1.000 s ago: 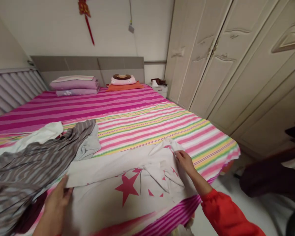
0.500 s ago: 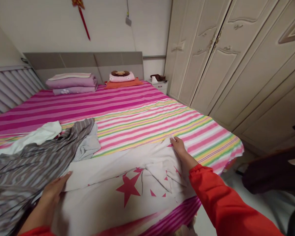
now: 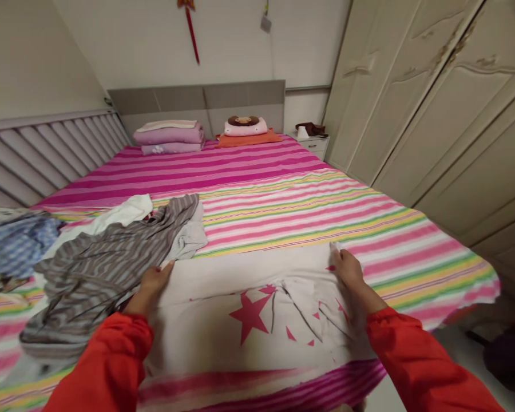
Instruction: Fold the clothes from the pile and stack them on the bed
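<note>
A white garment with red stars (image 3: 214, 326) lies spread at the bed's near edge, its far part folded over in a flat band. My right hand (image 3: 348, 270) pinches the band's far right corner between thumb and fingers. At the far left corner, my left hand (image 3: 151, 287) has its fingers closed on the cloth edge, the thumb side partly hidden. The band runs fairly straight between both hands, while the cloth below it is wrinkled on the right. Beside my left hand lies a crumpled grey striped garment (image 3: 107, 257).
The bed's striped sheet (image 3: 274, 212) stretches to the headboard (image 3: 244, 94). A blue checked garment (image 3: 19, 240) and a white cloth (image 3: 126, 212) lie left. Folded purple bedding (image 3: 171, 135) and a pink pillow (image 3: 245, 127) sit far back. A wardrobe (image 3: 450, 114) stands right.
My view has swung left, bringing the blue checked garment into sight. My left hand has moved forward along the cloth's left edge, and the folded band lies smoother. My right hand still holds its corner.
</note>
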`<state>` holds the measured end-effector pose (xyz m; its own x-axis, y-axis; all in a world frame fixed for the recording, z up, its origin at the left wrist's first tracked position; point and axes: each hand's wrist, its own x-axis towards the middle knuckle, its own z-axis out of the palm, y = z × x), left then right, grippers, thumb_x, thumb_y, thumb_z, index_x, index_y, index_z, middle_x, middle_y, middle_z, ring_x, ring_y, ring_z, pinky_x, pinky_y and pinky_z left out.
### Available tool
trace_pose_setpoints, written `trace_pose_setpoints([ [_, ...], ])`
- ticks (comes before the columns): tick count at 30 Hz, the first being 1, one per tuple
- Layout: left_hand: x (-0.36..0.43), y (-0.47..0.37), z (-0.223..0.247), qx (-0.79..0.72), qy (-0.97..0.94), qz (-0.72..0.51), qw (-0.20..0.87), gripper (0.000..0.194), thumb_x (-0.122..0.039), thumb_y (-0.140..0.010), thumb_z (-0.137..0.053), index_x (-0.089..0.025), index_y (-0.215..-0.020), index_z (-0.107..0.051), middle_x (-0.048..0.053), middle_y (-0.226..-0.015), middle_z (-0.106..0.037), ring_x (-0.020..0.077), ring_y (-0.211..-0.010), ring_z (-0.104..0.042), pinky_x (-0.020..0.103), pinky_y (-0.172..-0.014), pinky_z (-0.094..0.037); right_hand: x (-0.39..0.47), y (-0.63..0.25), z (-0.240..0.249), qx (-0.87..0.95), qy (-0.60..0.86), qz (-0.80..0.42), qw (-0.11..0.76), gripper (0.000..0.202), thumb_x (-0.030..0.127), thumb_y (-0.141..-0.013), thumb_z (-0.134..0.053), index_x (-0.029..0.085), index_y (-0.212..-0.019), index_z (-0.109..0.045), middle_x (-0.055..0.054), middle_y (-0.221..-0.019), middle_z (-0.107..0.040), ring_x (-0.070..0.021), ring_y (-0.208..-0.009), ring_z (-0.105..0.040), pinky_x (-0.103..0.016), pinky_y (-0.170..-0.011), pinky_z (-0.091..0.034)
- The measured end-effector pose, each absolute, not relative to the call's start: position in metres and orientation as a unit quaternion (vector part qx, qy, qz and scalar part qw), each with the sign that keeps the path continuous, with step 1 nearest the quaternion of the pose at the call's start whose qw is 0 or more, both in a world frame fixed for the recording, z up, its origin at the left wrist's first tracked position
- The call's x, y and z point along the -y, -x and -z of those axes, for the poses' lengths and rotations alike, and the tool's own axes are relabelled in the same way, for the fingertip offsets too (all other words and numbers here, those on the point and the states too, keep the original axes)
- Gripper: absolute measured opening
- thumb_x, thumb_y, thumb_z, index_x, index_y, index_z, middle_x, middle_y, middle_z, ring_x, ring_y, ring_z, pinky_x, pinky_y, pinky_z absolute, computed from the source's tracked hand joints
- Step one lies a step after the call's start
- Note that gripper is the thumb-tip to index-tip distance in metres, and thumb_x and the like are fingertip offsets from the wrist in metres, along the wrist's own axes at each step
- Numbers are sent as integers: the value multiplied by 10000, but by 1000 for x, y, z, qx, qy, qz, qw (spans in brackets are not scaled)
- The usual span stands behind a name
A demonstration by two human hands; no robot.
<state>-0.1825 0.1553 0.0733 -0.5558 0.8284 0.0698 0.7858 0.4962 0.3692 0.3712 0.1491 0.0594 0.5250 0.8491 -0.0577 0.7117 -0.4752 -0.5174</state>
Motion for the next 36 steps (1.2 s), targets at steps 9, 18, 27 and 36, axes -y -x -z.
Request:
trace_pose_setpoints([
  [9, -144, 160, -58, -857, -448, -251, -28, 406, -361, -887, -427, -123, -1130, -650, 164, -990, -698, 373, -1010, -633, 513, -833, -509, -135, -364, -64, 460, 864, -103, 176, 356, 352, -989, -382, 178, -1079, -679, -123, -906, -712, -231, -786, -640, -293, -619, -377],
  [18, -140, -40, -36, -578, -763, -270, 101, 491, -328, -961, -310, -183, -1379, -525, 111, -1484, -501, 244, -1395, -423, 422, -1169, -337, -120, -273, -64, 671, 675, -1, 308, 487, 337, -981, -341, 193, -1424, -485, -140, -1474, -496, -312, -1371, -420, -499, -1084, -368],
  [27, -115, -43, -27, -593, -792, -123, 73, 501, -309, -987, -279, -277, -1452, -462, 40, -1548, -415, 222, -1462, -315, 450, -1204, -254, -127, -286, -35, 699, 704, -80, 102, 524, 432, -973, -366, 267, -1456, -481, -72, -1561, -388, -346, -1458, -297, -663, -1139, -212],
  [36, -110, 108, -46, -744, -662, -90, 20, 486, -311, -958, -415, -191, -1423, -490, 116, -1507, -471, 277, -1440, -351, 518, -1173, -247, -135, -321, -23, 675, 733, -45, 65, 600, 474, -984, -240, 218, -1504, -396, -87, -1582, -356, -292, -1473, -262, -638, -1138, -206],
])
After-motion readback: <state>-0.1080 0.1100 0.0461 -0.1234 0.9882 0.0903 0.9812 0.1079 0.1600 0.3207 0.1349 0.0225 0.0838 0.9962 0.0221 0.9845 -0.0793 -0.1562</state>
